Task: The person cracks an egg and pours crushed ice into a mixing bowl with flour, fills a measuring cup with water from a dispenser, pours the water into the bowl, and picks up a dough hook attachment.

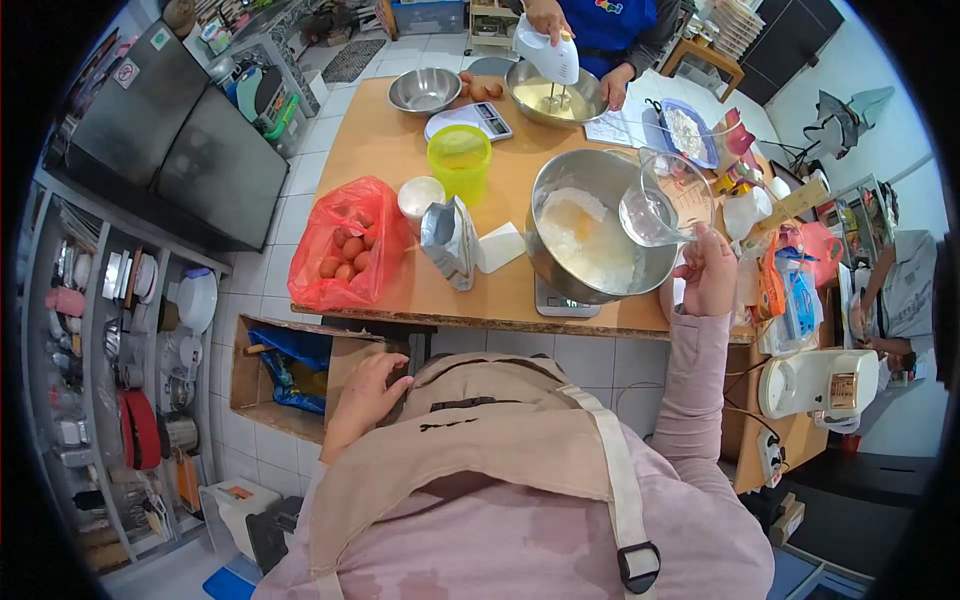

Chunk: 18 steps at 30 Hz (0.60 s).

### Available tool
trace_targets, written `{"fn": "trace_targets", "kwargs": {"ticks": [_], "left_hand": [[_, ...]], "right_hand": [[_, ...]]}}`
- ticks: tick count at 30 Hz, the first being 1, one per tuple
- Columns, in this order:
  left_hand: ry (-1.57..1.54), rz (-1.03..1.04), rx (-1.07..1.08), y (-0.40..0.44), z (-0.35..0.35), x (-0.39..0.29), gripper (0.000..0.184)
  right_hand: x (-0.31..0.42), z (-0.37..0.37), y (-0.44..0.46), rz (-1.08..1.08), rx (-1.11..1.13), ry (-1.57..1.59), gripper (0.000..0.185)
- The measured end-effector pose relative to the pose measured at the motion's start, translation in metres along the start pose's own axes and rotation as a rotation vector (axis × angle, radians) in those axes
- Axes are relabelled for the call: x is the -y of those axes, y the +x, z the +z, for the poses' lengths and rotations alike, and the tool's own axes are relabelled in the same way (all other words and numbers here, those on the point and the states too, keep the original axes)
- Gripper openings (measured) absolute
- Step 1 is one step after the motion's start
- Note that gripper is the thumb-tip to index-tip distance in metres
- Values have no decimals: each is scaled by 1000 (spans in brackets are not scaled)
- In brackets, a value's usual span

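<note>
My right hand (708,272) is closed on the handle of a clear measuring jug (672,200), which is tilted over the rim of a large steel mixing bowl (560,272). Clear liquid shows in the jug. Inside the bowl lie white flour (572,215) and something yellowish. A kitchen scale (566,303) with a lit display is under the bowl. Low at my side, near a cardboard box (345,375), my left hand (368,398) holds nothing, its fingers apart. Left of the bowl stand a foil pouch (449,243), a white cup (420,198) and a yellow-green container (459,165).
Opposite, a co-worker's hand holds a hand mixer (547,52) in a steel bowl of pale batter (550,98). A red bag of eggs (348,245) sits at the table's left. A second scale (470,122), an empty bowl (425,92) and a flour plate (685,135) are farther back.
</note>
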<state>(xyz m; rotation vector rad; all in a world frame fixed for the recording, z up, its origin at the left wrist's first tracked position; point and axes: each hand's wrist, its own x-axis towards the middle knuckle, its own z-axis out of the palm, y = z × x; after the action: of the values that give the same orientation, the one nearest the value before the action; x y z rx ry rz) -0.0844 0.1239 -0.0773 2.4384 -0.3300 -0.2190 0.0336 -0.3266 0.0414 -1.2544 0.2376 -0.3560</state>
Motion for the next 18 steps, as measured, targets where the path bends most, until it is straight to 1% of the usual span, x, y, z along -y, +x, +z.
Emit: {"fn": "trace_targets", "kwargs": {"ticks": [9,12,15,18], "left_hand": [[-11,-26,11,1,-4,-6,33],[1,-23,15,0,-3,-4,33],[-4,-36,22,0,-3,-5,32],[-23,-38,18,0,-2,-4,32]], "right_hand": [[6,16,-8,-55,-13,-213,22],[9,25,-13,-168,-62,-436,24],[3,17,-10,-268,20,-725,31],[-1,20,-13,-565,45,-1053,36]]}}
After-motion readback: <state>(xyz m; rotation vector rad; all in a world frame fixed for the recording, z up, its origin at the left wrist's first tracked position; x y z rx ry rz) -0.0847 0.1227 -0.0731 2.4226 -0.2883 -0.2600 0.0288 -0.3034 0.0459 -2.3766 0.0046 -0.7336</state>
